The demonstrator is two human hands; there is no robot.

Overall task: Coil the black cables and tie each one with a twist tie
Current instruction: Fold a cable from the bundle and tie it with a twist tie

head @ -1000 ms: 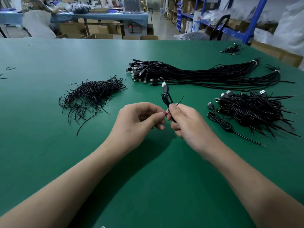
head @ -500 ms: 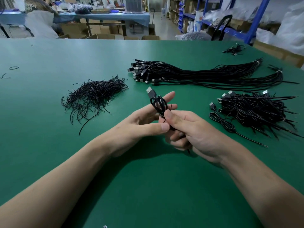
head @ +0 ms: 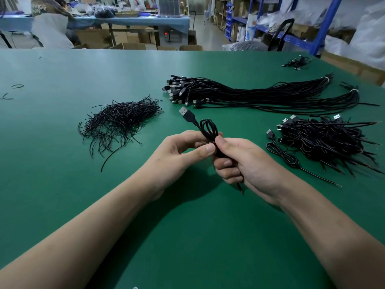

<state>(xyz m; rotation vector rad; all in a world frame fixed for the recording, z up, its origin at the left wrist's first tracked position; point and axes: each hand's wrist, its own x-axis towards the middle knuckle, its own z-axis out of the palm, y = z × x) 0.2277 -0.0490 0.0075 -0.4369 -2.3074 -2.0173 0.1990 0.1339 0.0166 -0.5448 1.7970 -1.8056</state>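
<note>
**Q:** Status of cable in hand?

**A:** Coiled cable (head: 209,129) is held above the table (head: 62,184), centre, w/ USB plug (head: 186,114) pointing up-left. Right hand (head: 245,161) is wrapped round the coil's waist. Left hand (head: 181,151) pinches the same spot.

**Q:** Step?

**A:** Prob. tying. No tie visible btw the fingers, so can't confirm. Next move needs a tie twisted snug, then the cable goes to the done pile (head: 325,140) at right. Twist-tie heap (head: 120,119) lies to the left.

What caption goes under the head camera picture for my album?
Left hand and right hand grip a coiled cable over the green table.
</note>
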